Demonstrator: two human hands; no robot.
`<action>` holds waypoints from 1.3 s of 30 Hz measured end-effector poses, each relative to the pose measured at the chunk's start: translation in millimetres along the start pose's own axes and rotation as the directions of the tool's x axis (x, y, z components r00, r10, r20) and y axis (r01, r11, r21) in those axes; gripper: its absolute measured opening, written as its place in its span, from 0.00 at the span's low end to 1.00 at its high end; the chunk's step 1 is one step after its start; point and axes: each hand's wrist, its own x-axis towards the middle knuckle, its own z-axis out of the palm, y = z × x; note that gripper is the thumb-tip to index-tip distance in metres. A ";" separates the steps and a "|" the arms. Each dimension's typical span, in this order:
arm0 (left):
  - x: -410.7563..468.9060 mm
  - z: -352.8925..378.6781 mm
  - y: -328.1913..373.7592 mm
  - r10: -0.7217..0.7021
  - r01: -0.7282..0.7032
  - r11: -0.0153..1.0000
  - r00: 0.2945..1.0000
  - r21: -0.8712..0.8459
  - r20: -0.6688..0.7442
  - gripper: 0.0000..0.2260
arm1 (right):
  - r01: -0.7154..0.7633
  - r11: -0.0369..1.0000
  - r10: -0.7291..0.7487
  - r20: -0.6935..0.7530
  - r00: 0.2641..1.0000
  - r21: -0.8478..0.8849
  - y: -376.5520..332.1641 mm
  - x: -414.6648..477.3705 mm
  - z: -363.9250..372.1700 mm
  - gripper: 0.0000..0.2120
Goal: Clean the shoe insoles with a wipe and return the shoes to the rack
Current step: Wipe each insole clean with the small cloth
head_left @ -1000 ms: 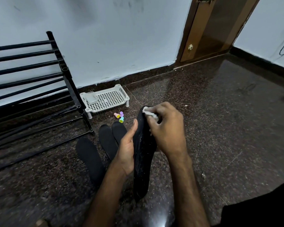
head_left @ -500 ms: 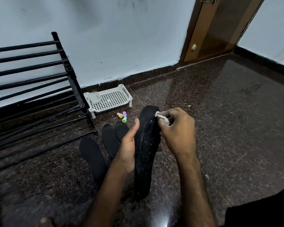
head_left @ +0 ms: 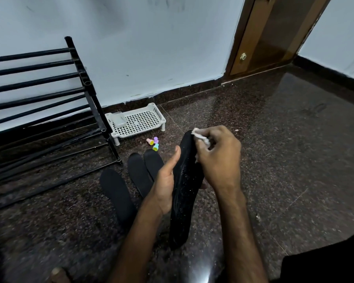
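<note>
Low over the dark speckled granite floor point(head_left: 274, 160), a long black shoe insole point(head_left: 184, 201) stands nearly upright with its lower end close to the floor; whether it touches is hard to tell. Its dark surface is dotted with pale flecks. The left hand point(head_left: 166, 180) grips the insole at about mid-length from the left edge, thumb lying up along the near face and fingers curled round behind. The right hand point(head_left: 219, 158) pinches a crumpled white wipe point(head_left: 200, 136) between thumb and fingertips and presses it against the insole's rounded upper end. Just left of the left hand, three more black insoles lie flat on the floor — one point(head_left: 117, 193) apart on the left, and two point(head_left: 139, 172) point(head_left: 153, 162) side by side, partly hidden behind the hand. Beyond them sit three small pastel plastic pieces point(head_left: 154, 143) — pink, purple and teal — clustered together. A white perforated plastic tray point(head_left: 140, 131) on short legs stands against the foot of the pale wall point(head_left: 151, 48), with a small clear box point(head_left: 119, 120) in its left end. A black metal shoe rack point(head_left: 39, 94) of horizontal bars fills the left side, its corner post just beside the tray. A brown wooden door point(head_left: 270, 33) stands at the far right corner.
</note>
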 end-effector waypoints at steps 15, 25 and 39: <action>-1.3 -2.7 7.7 0.008 -0.005 0.999 0.998 -0.048 0.061 0.27 | 0.056 0.998 -0.054 0.099 0.994 -0.012 3.1 -2.8 -5.9 0.07; -2.4 -4.8 7.0 0.006 -0.001 0.995 0.999 -0.101 0.052 0.26 | 0.103 0.995 -0.102 0.206 0.973 0.007 -1.2 -4.9 -3.7 0.07; -2.3 -8.5 11.8 -0.004 0.004 0.999 1.000 -0.039 0.012 0.25 | -0.012 0.988 0.017 0.033 0.999 -0.155 -3.0 0.8 -9.5 0.08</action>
